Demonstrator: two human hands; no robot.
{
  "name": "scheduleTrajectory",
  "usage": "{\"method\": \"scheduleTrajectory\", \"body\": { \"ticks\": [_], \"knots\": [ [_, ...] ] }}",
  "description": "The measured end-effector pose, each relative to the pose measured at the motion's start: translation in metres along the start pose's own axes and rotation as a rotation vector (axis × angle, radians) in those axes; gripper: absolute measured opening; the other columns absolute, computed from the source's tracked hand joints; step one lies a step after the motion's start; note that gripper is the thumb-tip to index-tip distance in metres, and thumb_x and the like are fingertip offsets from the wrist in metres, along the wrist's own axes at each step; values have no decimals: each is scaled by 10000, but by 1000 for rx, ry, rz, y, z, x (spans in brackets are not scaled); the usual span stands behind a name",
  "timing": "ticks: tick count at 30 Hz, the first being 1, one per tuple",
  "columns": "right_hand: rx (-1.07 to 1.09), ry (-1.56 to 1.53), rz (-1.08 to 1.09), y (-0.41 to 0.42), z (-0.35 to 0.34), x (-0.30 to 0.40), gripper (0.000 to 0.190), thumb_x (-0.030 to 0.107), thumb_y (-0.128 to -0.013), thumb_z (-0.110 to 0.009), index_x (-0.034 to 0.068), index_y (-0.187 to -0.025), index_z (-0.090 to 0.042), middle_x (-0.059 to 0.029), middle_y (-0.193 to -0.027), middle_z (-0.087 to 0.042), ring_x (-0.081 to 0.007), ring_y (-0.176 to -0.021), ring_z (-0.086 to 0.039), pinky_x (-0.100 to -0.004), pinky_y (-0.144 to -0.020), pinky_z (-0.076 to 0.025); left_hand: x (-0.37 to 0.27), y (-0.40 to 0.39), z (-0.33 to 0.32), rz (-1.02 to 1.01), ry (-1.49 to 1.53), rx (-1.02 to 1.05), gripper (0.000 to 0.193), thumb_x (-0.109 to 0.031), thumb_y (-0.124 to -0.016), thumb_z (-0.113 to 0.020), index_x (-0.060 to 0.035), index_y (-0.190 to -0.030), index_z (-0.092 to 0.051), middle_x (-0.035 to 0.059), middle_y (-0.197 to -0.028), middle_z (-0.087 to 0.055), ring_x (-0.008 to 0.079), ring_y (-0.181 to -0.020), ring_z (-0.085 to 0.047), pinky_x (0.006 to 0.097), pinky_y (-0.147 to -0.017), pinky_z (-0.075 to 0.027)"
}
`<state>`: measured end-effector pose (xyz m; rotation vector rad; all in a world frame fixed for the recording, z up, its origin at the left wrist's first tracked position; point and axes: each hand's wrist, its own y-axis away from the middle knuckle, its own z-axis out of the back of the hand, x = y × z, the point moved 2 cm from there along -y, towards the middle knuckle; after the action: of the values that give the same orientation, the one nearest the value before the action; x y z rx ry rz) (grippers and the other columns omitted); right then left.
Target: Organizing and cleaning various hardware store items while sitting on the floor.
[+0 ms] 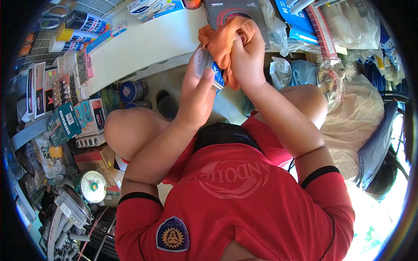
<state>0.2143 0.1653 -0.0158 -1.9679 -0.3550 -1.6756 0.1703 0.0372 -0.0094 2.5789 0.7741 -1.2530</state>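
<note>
My left hand (197, 101) grips a clear plastic package with a blue printed card (218, 73), thumb across its front. In my right hand (249, 62) is a bunched orange cloth (225, 40), which lies against the package's upper and right side and hides part of it. Both hands are close together, raised in front of my knees near the edge of a white tabletop (156, 42). What is inside the package cannot be made out.
A dark printed box (228, 11) lies beyond my hands. Spray paint cans (86, 24) stand at the far left, above a boxed screwdriver set (65, 124) and a dial scale (93, 186). Plastic bags (281, 71) hang or lie at the right. Round cans (130, 91) sit under the table.
</note>
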Motion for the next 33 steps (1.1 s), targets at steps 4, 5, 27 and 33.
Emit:
{"method": "scheduleTrajectory", "body": {
  "ticks": [4, 5, 27, 33],
  "knots": [
    [331, 105, 322, 24, -18, 18, 344, 201, -939, -588, 8, -1223, -602, -179, -1254, -612, -343, -1148, -612, -440, -1021, -472, 6, 10, 8, 30, 12, -43, 827, -610, -1017, -417, -49, -1584, -201, 116, -1593, -329, 251, -1488, -319, 436, -1226, -261],
    [435, 337, 588, 26, -18, 23, 456, 292, -942, -587, -1, -1291, -572, -179, -1279, -609, -359, -1157, -605, -471, -1054, -456, 7, 12, 10, 81, 110, -115, 940, -720, -961, -443, -57, -1581, -202, 107, -1573, -352, 232, -1478, -331, 418, -1216, -284],
    [288, -749, -537, -4, 4, -12, 695, 585, -1041, -406, -20, -1367, -508, -153, -1351, -593, -236, -1226, -588, -387, -1083, -462, -9, 23, 16, 15, 22, -114, 646, -491, -1042, -521, 54, -1389, -502, 157, -1193, -665, 259, -1027, -697, 407, -984, -531],
    [583, -433, -269, 66, -31, 0, 713, 581, -1045, -411, 12, -1474, -382, -88, -1375, -526, -199, -1267, -503, -361, -1105, -375, -1, 16, 32, 122, -52, -588, 645, -588, -1083, -274, -54, -1327, -541, 100, -1303, -588, 204, -1233, -565, 390, -1065, -443]
  ]
}}
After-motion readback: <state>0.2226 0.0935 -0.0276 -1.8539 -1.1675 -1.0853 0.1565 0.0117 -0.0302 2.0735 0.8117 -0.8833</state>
